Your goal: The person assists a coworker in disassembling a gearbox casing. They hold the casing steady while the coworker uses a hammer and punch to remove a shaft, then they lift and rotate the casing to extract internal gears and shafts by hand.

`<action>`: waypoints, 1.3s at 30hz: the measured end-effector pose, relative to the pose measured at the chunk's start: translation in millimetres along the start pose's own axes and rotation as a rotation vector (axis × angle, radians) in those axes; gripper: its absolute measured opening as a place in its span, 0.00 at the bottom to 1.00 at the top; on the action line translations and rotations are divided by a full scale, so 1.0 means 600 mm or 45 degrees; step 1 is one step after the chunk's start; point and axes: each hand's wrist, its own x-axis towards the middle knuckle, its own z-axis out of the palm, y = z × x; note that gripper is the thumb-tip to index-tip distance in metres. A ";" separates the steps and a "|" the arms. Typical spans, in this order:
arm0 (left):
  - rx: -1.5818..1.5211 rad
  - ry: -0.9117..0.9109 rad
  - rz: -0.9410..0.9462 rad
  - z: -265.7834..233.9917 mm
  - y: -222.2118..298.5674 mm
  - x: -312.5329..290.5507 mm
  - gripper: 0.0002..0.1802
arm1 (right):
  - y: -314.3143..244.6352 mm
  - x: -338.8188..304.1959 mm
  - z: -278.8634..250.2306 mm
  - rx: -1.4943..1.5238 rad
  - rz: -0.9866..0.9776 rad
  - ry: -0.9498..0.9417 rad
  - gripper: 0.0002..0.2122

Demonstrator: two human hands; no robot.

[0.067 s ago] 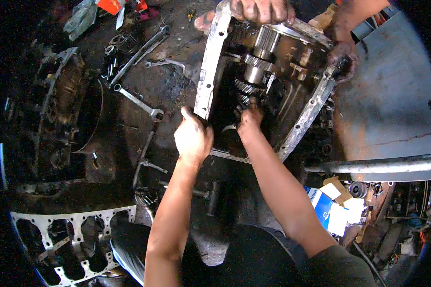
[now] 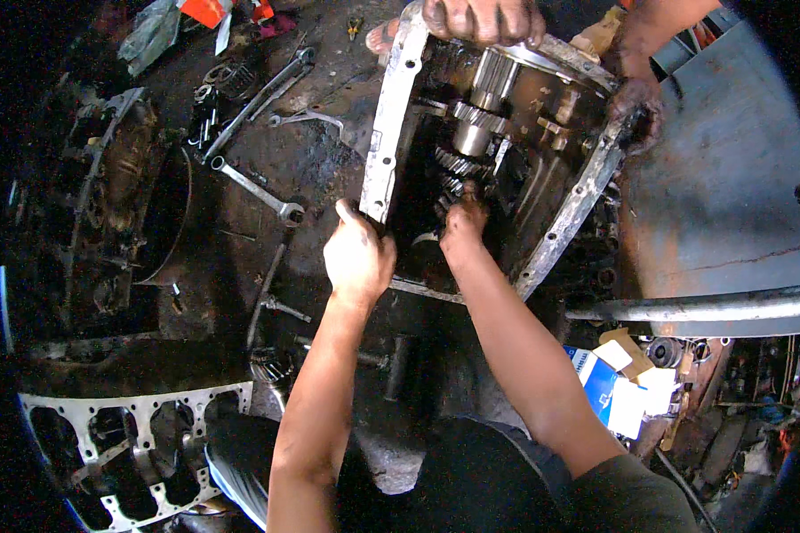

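Observation:
A gearbox housing [image 2: 385, 133] with a pale, bolt-holed rim stands open in front of me. My left hand [image 2: 359, 255] grips the near left corner of its rim, thumb on top. Reaching inside, my right hand [image 2: 465, 218] has its fingers curled at the lower helical gear [image 2: 460, 163]; the fingertips are partly lost in shadow. Farther up the same line are another gear [image 2: 480, 118] and a splined shaft [image 2: 495, 78]. A co-worker's hand [image 2: 484, 19] holds the far rim, and another co-worker's hand [image 2: 640, 114] grips the right rim.
Spanners [image 2: 258, 191] and a long bar lie on the oily floor to the left. A flat engine gasket [image 2: 142, 409] is at lower left. A big grey metal panel [image 2: 720, 178] with a pipe [image 2: 693, 307] stands right, above a blue and white box [image 2: 600, 391].
The co-worker's hand on the far rim has shifted very slightly left. My own hands and the housing stay where they were.

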 end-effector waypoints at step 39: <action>0.211 0.046 -0.102 -0.006 0.135 0.246 0.42 | -0.294 -0.016 -0.078 -1.922 -1.510 -0.246 0.17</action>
